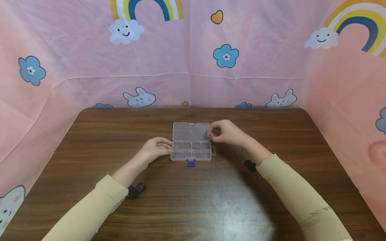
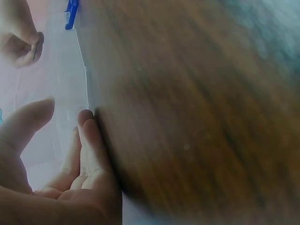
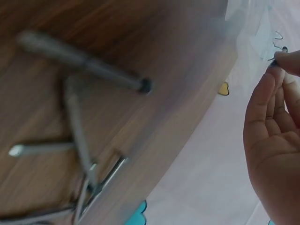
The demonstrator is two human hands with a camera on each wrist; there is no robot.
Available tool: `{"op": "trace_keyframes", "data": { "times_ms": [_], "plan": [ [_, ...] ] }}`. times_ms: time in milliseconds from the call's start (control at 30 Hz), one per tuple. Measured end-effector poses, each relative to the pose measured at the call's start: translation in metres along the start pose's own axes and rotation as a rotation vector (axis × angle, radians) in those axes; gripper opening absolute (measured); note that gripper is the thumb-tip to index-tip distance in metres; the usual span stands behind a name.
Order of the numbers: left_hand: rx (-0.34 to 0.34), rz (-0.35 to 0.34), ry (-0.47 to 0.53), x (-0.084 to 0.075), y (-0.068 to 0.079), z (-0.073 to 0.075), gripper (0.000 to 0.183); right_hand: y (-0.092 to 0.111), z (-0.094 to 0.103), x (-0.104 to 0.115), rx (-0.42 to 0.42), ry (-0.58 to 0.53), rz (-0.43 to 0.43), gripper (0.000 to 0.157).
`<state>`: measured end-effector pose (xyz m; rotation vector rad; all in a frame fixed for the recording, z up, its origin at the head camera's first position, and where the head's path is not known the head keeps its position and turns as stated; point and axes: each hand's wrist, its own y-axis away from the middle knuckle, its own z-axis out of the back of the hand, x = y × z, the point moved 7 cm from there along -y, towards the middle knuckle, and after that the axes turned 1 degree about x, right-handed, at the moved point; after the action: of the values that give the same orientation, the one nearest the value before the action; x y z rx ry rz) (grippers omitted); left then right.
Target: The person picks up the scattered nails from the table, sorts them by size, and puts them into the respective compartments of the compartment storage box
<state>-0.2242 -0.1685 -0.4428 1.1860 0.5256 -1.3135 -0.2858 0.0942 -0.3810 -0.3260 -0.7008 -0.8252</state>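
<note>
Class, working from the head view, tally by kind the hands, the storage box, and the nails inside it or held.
Hands: 2, left hand and right hand
Clear plastic storage box: 1
Nails: 2, one inside, one pinched
Total: 5

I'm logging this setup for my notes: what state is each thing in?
Plastic box: open
Lid: folded back behind the box
Blue latch: unfastened
Thin piece in box: lying in the right half
Held thin piece: pinched
Loose nail-like pieces: lying on the table
Left hand: touching the box's left end
Right hand: pinching the held piece
</note>
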Motion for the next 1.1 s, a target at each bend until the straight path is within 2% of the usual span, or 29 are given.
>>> {"op": "trace_keyframes", "data": {
  "times_ms": [233,567,1100],
  "plan": [
    [-0.006,0.019,0.0,0.002,-0.001,0.001,0.042,-0.011,-0.011,0.014,0.025,-0.005,0.032,0.011],
    [-0.003,0.022,-0.002,0.002,-0.002,0.001,0.043,-0.018,-0.03,0.018,0.085,0.04,0.059,0.011],
    [0.0,0.007,0.003,-0.001,0.0,0.002,0.042,-0.018,-0.037,0.023,0.102,0.126,0.107,0.012]
  ]
}}
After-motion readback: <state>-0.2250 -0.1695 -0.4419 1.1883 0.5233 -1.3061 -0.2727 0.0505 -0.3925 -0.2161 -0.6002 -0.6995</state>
